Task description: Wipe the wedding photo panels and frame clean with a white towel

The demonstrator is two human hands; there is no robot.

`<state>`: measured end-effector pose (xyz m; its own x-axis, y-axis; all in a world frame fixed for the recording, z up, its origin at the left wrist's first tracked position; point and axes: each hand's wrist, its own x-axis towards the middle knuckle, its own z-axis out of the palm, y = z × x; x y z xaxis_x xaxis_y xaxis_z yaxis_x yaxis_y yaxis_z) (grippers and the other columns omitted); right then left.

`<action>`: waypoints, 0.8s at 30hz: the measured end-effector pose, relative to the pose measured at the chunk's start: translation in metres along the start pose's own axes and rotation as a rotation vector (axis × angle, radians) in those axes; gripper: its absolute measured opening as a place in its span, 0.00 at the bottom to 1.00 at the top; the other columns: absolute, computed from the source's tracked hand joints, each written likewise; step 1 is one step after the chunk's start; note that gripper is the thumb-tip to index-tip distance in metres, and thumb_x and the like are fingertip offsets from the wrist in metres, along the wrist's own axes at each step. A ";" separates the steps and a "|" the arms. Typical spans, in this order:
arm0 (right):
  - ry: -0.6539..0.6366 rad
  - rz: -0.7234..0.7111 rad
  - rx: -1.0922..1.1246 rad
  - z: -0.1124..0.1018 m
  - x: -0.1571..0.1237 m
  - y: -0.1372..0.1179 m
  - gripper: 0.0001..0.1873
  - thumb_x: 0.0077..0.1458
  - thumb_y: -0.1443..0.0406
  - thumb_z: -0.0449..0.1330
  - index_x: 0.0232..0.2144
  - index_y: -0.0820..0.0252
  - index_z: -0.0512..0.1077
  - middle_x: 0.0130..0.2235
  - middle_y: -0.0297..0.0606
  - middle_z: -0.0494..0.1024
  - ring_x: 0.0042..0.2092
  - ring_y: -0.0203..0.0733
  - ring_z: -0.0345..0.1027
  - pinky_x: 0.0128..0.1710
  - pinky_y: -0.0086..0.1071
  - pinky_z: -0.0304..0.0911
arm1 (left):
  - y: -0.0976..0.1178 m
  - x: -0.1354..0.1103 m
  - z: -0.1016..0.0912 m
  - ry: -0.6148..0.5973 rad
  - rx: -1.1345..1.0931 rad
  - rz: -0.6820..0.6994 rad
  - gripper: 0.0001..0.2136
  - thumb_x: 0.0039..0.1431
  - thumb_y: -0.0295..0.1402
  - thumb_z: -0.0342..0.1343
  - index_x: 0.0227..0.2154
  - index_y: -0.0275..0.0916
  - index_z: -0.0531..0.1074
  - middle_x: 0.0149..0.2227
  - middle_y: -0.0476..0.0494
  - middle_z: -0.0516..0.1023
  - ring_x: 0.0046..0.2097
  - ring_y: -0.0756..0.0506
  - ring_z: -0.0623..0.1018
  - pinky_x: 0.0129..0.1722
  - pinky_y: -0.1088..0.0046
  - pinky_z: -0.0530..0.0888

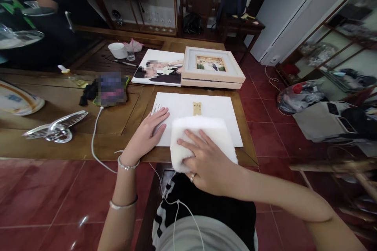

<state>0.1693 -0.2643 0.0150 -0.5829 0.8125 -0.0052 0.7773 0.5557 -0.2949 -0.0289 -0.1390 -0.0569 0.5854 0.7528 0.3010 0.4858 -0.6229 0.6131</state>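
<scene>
A white flat panel (182,104) lies on the wooden table in front of me, with a small gold hanger plate (197,108) on its upper middle. My left hand (151,131) rests flat on the panel's left edge, fingers stretched out, holding nothing. Over the lower right of the panel, my right hand (202,153) grips a fluffy white cloth (219,135). Its fingers are spread across the top, and the cloth's near part hangs past the table edge. What lies beneath the cloth is hidden.
Behind the panel are a wedding photo panel (160,68) and stacked frames (213,62). To the left are a phone (112,88) with a white cable (94,133), a silver metal ornament (59,127), a small bottle (73,78) and a white bowl (118,51). A person (50,4) is at far left.
</scene>
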 end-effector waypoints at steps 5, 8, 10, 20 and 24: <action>0.093 0.108 -0.019 -0.001 0.038 0.037 0.10 0.55 0.68 0.56 0.38 0.62 0.76 0.60 0.46 0.66 0.66 0.60 0.45 0.62 0.59 0.43 | -0.001 -0.001 0.000 0.002 0.005 -0.003 0.19 0.65 0.36 0.47 0.57 0.40 0.66 0.62 0.41 0.65 0.64 0.41 0.62 0.65 0.53 0.54; 0.138 0.159 -0.073 0.002 0.067 0.059 0.13 0.56 0.68 0.55 0.43 0.61 0.75 0.61 0.46 0.65 0.66 0.62 0.45 0.61 0.61 0.42 | -0.002 -0.001 0.000 0.008 0.002 0.001 0.19 0.65 0.35 0.47 0.57 0.42 0.66 0.62 0.42 0.64 0.64 0.42 0.62 0.65 0.54 0.54; 0.144 0.154 -0.118 0.005 0.082 0.069 0.14 0.57 0.67 0.55 0.45 0.61 0.74 0.61 0.46 0.65 0.65 0.64 0.45 0.61 0.63 0.41 | -0.002 -0.001 0.001 0.010 0.001 0.003 0.18 0.65 0.35 0.47 0.57 0.41 0.67 0.62 0.42 0.65 0.64 0.42 0.62 0.65 0.54 0.55; 0.103 0.047 -0.209 0.018 0.046 0.020 0.12 0.56 0.68 0.55 0.39 0.63 0.77 0.61 0.54 0.61 0.65 0.68 0.43 0.60 0.65 0.40 | -0.002 0.000 0.000 0.003 -0.002 0.009 0.19 0.65 0.35 0.46 0.57 0.41 0.66 0.62 0.41 0.65 0.64 0.41 0.62 0.64 0.53 0.55; 0.029 -0.031 -0.145 0.012 0.017 -0.006 0.11 0.54 0.68 0.57 0.37 0.62 0.77 0.61 0.54 0.61 0.64 0.68 0.45 0.60 0.64 0.42 | -0.001 0.000 0.000 0.006 -0.010 0.005 0.19 0.65 0.35 0.46 0.57 0.41 0.66 0.62 0.41 0.65 0.64 0.41 0.62 0.64 0.53 0.55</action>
<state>0.1516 -0.2559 0.0055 -0.6015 0.7983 0.0304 0.7864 0.5984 -0.1530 -0.0293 -0.1383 -0.0575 0.5838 0.7511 0.3083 0.4767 -0.6245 0.6187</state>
